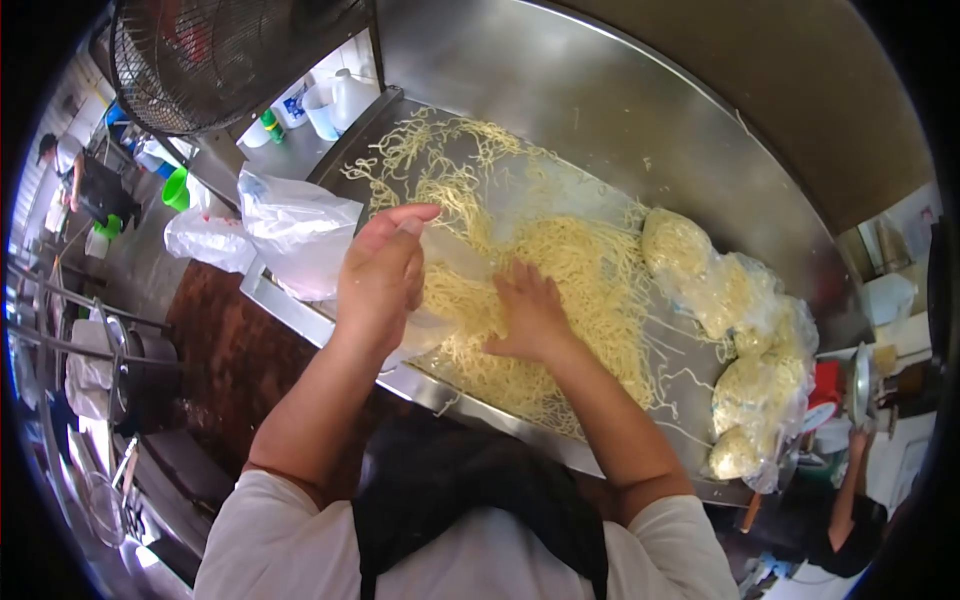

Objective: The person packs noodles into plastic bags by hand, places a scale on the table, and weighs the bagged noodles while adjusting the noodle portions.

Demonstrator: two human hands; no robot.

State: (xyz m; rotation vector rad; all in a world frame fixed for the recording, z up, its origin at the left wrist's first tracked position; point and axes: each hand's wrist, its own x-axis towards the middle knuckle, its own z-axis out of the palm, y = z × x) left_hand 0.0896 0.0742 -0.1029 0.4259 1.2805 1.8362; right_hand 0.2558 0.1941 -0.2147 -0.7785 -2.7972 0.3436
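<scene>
On the noodle pile point(600, 300), the right hand point(530, 310) rests palm down with fingers parted; whether it grips strands cannot be told. At the pile's left edge, the left hand point(385, 270) is closed, thumb uppermost, on a clear plastic bag point(460, 255). Beneath the pile is a steel tray point(480, 412). Left of the pile are white plastic bags point(300, 225); right of it, bagged noodles point(760, 340). Beyond its far left corner is a fan point(230, 60)
</scene>
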